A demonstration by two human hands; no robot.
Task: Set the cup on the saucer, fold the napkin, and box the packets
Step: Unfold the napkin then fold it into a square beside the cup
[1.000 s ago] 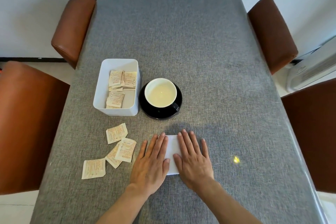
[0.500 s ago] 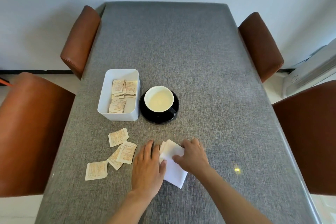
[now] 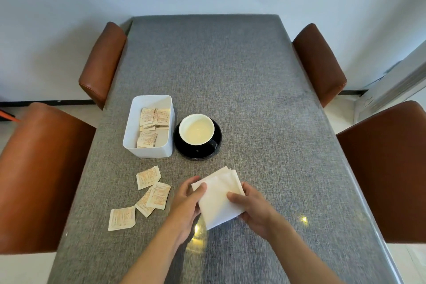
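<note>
Napkin [image 3: 219, 200], pressed flat under both palms a second ago, is now lifted off the worktop [image 3: 253, 99], folded and pinched by the left hand [image 3: 187, 200] and right hand [image 3: 251, 207]. Folding looks nearly done; four packets [image 3: 148, 177] remain loose beside the box [image 3: 149, 152].

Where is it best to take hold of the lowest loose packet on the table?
Probably pinch the lowest loose packet by its free left edge, coming from the left: it lies flat and alone there, while its right side nearly meets the overlapping packets.
</note>
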